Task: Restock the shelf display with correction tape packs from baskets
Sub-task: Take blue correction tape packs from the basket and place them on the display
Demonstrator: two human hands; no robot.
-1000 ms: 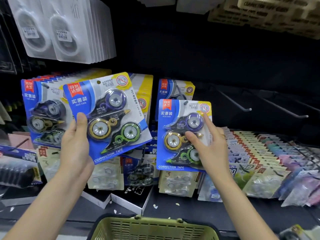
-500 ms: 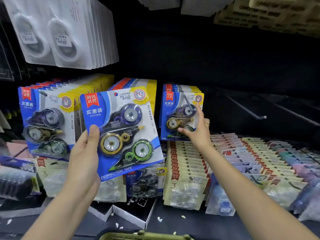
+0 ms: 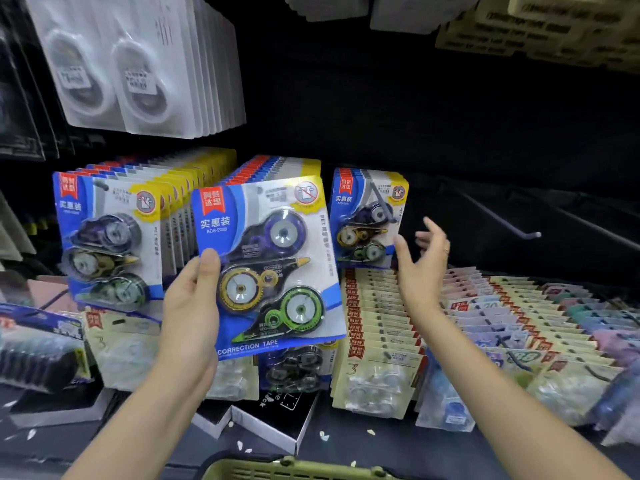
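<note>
At the far left, a row of correction tape packs (image 3: pixel 107 244) hangs on a peg, one behind another. Just right of that row, the left hand (image 3: pixel 190 306) reaches up from the lower left on an outstretched forearm and grips a held pack (image 3: pixel 270 261) by its lower left corner: the thumb lies flat on the printed front and the palm and fingers wrap behind the card. The held pack is upright, tilted slightly, facing the camera, and covers the front of a middle row (image 3: pixel 277 168) of the same packs hanging behind it. Right of the held pack, a third, shorter row (image 3: pixel 367 216) hangs on its own peg. The right hand (image 3: pixel 420 261) is raised just beside the front pack of that row, palm turned toward it, fingers spread and loosely bent, holding nothing and touching nothing; its forearm stretches in from the lower right. Right of that hand, a bare hook (image 3: pixel 498 216) sticks out. Below the held pack, the rim of a green basket (image 3: pixel 294 471) shows at the bottom edge.
</note>
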